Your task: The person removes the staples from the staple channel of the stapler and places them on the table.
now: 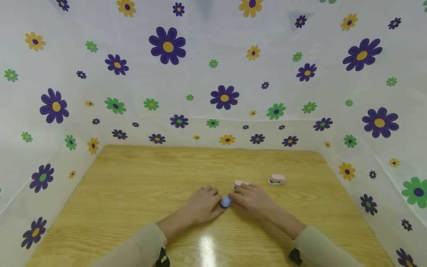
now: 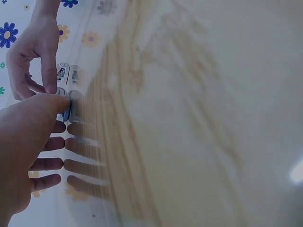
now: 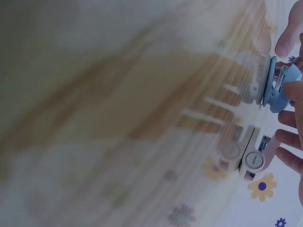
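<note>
A small light-blue stapler [image 1: 226, 202] is between my two hands near the middle of the table. In the right wrist view, my right hand [image 3: 294, 118] pinches this blue stapler [image 3: 279, 90] by its lever side with the thumb. My left hand [image 1: 204, 203] is at the stapler's other end, thumb close to it, with its fingers loosely extended. From the left wrist, the left hand [image 2: 26, 137] hides much of the stapler. A pink-and-white stapler [image 1: 238, 183] lies just beyond the right hand's fingers.
Another pink-and-white stapler [image 1: 277, 180] lies farther right on the wood-grain table [image 1: 150, 170]. White walls [image 1: 200, 81] with printed flowers enclose the table at the back and sides. A bright reflection shows on the tabletop near the front.
</note>
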The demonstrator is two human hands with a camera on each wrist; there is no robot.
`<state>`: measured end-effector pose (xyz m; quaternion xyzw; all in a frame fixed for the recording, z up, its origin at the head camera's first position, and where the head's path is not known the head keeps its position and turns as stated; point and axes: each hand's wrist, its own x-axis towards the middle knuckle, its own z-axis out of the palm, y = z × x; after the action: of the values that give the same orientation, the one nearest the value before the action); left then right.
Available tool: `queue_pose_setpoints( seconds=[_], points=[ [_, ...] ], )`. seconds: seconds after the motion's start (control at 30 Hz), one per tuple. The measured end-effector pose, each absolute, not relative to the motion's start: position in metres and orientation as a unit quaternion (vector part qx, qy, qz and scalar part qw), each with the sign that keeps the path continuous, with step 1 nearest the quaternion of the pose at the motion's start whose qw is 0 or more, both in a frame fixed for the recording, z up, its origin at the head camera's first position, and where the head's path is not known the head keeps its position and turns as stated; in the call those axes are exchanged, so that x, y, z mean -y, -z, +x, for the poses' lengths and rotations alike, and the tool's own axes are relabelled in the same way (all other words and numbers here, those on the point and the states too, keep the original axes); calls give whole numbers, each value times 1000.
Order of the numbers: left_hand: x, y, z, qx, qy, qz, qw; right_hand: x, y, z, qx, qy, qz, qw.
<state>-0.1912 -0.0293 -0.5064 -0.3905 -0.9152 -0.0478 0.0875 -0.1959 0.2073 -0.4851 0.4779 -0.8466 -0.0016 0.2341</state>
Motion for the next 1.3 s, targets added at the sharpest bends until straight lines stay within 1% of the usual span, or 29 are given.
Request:
queue_pose_setpoints(
  seconds=[0.1,0.23,0.5,0.63,0.87,1.1,1.3],
  points=[
    [35,509,-191,919,62,-381,84,-201,486,-197,843,-4,483,237],
    [42,511,-190,922,72,-370,89,-191,486,-199,846,-1,484,224],
    [56,514,-188,924,79,-355,118,-173,484,-201,851,10,482,207],
    [65,516,-186,925,82,-349,125,-165,480,-203,855,10,486,180],
    [84,518,-183,922,87,-344,156,-154,481,-208,857,2,496,141],
    [97,520,-181,924,84,-338,155,-140,482,-213,855,10,503,128],
    [105,520,-177,925,89,-330,164,-130,482,-213,859,14,504,91]
  ],
)
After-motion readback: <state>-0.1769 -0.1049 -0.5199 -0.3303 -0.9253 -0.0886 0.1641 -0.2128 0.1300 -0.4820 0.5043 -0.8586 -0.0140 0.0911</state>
